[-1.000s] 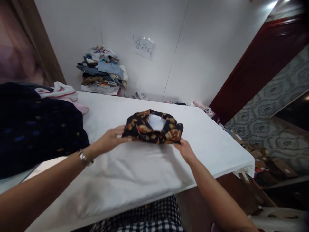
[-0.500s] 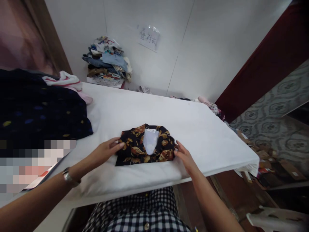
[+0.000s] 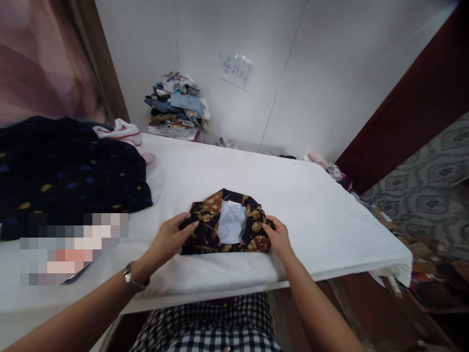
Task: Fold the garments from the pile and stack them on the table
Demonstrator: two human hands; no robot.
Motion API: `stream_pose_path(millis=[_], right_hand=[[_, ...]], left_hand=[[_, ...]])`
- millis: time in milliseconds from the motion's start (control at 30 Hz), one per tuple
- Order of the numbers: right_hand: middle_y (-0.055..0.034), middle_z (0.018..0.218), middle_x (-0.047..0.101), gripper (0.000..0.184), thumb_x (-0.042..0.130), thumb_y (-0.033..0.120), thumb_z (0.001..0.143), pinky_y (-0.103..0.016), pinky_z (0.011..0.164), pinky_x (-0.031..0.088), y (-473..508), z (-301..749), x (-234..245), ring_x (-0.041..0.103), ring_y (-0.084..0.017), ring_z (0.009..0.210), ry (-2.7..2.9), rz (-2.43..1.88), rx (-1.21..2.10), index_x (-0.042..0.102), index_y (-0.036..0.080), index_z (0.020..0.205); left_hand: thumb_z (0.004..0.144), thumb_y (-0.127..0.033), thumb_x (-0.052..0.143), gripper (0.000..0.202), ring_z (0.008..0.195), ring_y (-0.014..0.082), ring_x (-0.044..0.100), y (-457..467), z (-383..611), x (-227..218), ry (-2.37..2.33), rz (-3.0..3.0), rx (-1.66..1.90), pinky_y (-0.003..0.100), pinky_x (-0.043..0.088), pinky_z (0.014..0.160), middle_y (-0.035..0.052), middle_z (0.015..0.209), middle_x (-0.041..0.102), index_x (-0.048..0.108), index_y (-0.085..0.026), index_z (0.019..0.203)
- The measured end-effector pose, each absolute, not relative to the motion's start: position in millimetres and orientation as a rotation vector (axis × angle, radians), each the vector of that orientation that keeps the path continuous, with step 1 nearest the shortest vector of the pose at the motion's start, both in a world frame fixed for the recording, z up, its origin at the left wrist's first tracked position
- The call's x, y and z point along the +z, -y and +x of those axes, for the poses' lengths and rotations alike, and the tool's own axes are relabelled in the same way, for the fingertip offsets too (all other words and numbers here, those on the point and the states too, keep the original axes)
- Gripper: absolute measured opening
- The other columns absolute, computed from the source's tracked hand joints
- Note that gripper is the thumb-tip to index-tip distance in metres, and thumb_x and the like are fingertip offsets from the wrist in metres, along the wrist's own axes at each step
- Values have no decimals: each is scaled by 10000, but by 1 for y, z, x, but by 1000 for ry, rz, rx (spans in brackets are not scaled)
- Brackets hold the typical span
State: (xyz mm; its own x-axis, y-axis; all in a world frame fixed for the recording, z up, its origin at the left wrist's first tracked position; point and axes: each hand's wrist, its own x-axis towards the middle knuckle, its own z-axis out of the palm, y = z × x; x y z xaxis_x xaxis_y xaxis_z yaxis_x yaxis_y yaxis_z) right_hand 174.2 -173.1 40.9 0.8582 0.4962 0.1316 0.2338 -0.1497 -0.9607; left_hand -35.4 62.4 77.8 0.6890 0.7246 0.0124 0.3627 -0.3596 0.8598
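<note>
The dark flowered shirt [image 3: 207,220] lies folded into a compact bundle on the white-covered table [image 3: 311,210], near its front edge, with the collar toward the wall and the neck opening facing up. The left hand [image 3: 174,234] grips the bundle's left side, thumb on top and fingers at the outer edge; the right hand [image 3: 277,235] grips the opposite side in much the same way, though how far the fingers reach underneath and how hard they press cannot be told. The step seems to be steadying and squaring these sides, and it is best done with both hands level and pulling evenly outward, so that neither side skews. The thumbs should lie flat rather than dig in, since thin cloth like this probably creases easily. The near edge looks fairly straight and makes a good guide for lining up the sides. The label [image 3: 233,204] at the back of the neck helps too: with it centred between the hands, the collar should sit even. A light touch matters most, as a hard tug could pull the folded layers apart or drag the neck opening out of shape
</note>
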Motion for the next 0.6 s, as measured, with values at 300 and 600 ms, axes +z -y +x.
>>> stream_pose_path(millis=[300, 600], right_hand=[[-66, 1127, 681, 426, 636, 425, 747, -402, 926, 469, 156, 192, 34, 621, -237, 1021, 602, -1848, 293, 647, 213, 1116], [-56, 1084, 698, 333, 567, 335, 785, -422, 941, 456, 137, 204, 31, 626, -247, 1007, 747, -2112, 147, 664, 225, 1084]], left_hand=[[725, -631, 522, 477, 857, 256, 658, -90, -14, 73, -976, 2061, 212, 304, 497, 709, 64, 903, 729, 693, -202, 846], [820, -461, 435, 320, 793, 225, 634, -77, -7, 65, -994, 2332, 266, 289, 431, 656, 62, 856, 698, 614, -198, 839]])
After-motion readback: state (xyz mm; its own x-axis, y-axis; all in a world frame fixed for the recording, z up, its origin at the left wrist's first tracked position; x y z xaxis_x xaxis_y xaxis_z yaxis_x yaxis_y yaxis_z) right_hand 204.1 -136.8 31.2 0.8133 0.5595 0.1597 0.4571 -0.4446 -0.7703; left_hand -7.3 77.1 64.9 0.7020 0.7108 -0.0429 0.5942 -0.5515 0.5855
